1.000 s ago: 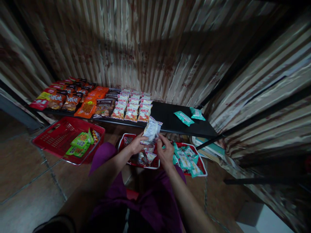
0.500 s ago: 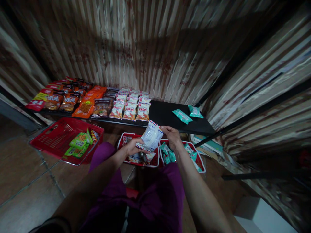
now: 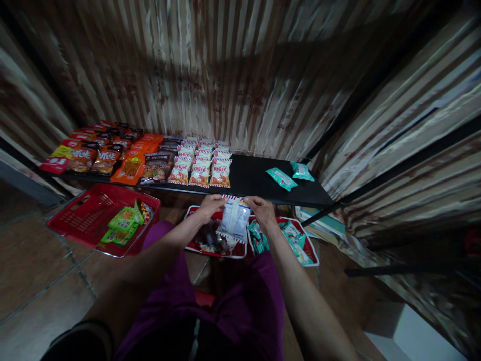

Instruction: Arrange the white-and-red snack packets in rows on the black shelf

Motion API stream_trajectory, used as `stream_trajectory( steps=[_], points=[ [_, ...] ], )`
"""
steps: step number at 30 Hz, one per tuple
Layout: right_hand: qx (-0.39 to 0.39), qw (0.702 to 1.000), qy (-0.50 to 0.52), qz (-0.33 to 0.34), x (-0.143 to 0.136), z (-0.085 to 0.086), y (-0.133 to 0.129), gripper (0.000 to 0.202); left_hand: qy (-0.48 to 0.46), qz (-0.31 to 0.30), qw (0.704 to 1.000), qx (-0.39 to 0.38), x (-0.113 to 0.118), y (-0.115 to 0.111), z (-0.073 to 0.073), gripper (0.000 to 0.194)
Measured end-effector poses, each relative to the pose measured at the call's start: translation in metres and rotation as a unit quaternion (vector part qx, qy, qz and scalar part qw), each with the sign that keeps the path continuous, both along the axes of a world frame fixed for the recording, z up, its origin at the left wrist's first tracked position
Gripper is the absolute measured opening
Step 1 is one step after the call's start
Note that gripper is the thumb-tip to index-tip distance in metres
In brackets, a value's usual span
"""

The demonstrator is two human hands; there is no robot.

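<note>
A white snack packet [image 3: 235,219] with a striped edge hangs between my hands, its printed back towards me. My left hand [image 3: 211,206] pinches its upper left corner and my right hand [image 3: 261,208] pinches the upper right one. Beneath it is a red basket [image 3: 190,242] holding several packets. On the black shelf [image 3: 248,175], rows of white and red packets [image 3: 201,170] stand beside brown packets [image 3: 158,167] and orange packets [image 3: 131,164]. Two teal packets [image 3: 281,179] lie on the shelf's right part.
Another red basket [image 3: 80,213] with green packets [image 3: 122,220] sits at the left on the tiled floor. A basket of teal packets [image 3: 296,240] is by my right forearm. Black metal posts [image 3: 376,184] slant at the right, and a white box [image 3: 417,331] is lower right.
My left hand has moved up from the packet's lower edge to its upper left corner. The packet has turned more upright, with its striped top edge level between both hands.
</note>
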State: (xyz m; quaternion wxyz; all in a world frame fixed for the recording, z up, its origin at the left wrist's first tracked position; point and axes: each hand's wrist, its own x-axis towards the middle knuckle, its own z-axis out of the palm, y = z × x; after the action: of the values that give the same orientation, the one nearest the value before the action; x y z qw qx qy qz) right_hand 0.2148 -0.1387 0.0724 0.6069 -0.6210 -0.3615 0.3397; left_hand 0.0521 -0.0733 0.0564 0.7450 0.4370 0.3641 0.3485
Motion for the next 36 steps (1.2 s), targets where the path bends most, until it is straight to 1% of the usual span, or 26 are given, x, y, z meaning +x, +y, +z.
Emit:
stream_trajectory(
  steps=[3,5,9,13,18,20,21,22,24,26,27,28,29,31,33,35,36],
  points=[
    [0.0,0.998,0.07,0.007,-0.005,-0.003,-0.005,0.037,0.009,0.111,0.994,-0.019,0.009,-0.002,0.001,0.019],
    [-0.018,0.991,0.132,0.024,-0.008,-0.008,-0.012,0.043,0.005,0.153,0.988,-0.023,0.012,-0.001,0.001,0.021],
    [-0.041,0.974,0.218,0.049,-0.014,-0.02,-0.028,0.043,-0.001,0.182,0.983,-0.024,0.013,0.004,0.0,0.026],
    [-0.038,0.966,0.242,0.081,-0.023,-0.024,-0.033,0.047,0.0,0.205,0.979,-0.014,0.013,0.006,0.001,0.023],
    [-0.009,0.968,0.242,0.058,-0.032,-0.024,-0.027,0.045,-0.001,0.226,0.974,0.017,0.016,0.009,0.009,0.019],
    [-0.004,0.969,0.244,0.047,-0.033,-0.025,-0.026,0.045,-0.005,0.215,0.977,0.014,0.014,0.011,0.012,0.021],
    [-0.004,0.968,0.246,0.042,-0.033,-0.026,-0.026,0.046,-0.012,0.196,0.981,0.009,0.012,0.012,0.013,0.022],
    [-0.003,0.968,0.249,0.036,-0.033,-0.027,-0.026,0.047,-0.021,0.168,0.986,0.0,0.01,0.011,0.013,0.024],
    [0.002,0.966,0.258,0.019,-0.033,-0.029,-0.027,0.047,-0.04,0.091,0.995,-0.019,0.004,0.007,0.011,0.032],
    [0.012,0.963,0.268,-0.003,-0.032,-0.031,-0.027,0.047,-0.045,0.01,0.999,-0.028,-0.001,-0.001,0.007,0.04],
    [0.017,0.962,0.272,-0.011,-0.031,-0.031,-0.026,0.047,-0.042,-0.022,0.999,-0.026,-0.003,-0.005,0.004,0.042],
    [0.02,0.961,0.275,-0.016,-0.031,-0.032,-0.026,0.046,-0.038,-0.041,0.998,-0.021,-0.003,-0.01,0.001,0.043],
    [0.02,0.96,0.278,-0.018,-0.031,-0.032,-0.025,0.046,-0.037,-0.049,0.998,-0.016,-0.003,-0.014,-0.002,0.042],
    [0.014,0.96,0.28,-0.018,-0.031,-0.033,-0.023,0.046,-0.038,-0.028,0.999,-0.01,0.001,-0.021,-0.007,0.037],
    [0.008,0.959,0.281,-0.024,-0.032,-0.034,-0.022,0.044,-0.026,0.03,0.999,-0.009,0.006,-0.024,-0.009,0.028],
    [0.009,0.958,0.285,-0.042,-0.032,-0.036,-0.021,0.039,0.001,0.092,0.996,-0.007,0.009,-0.024,-0.009,0.02],
    [0.012,0.956,0.286,-0.055,-0.032,-0.037,-0.021,0.036,0.012,0.113,0.993,-0.006,0.009,-0.024,-0.009,0.018]
  ],
)
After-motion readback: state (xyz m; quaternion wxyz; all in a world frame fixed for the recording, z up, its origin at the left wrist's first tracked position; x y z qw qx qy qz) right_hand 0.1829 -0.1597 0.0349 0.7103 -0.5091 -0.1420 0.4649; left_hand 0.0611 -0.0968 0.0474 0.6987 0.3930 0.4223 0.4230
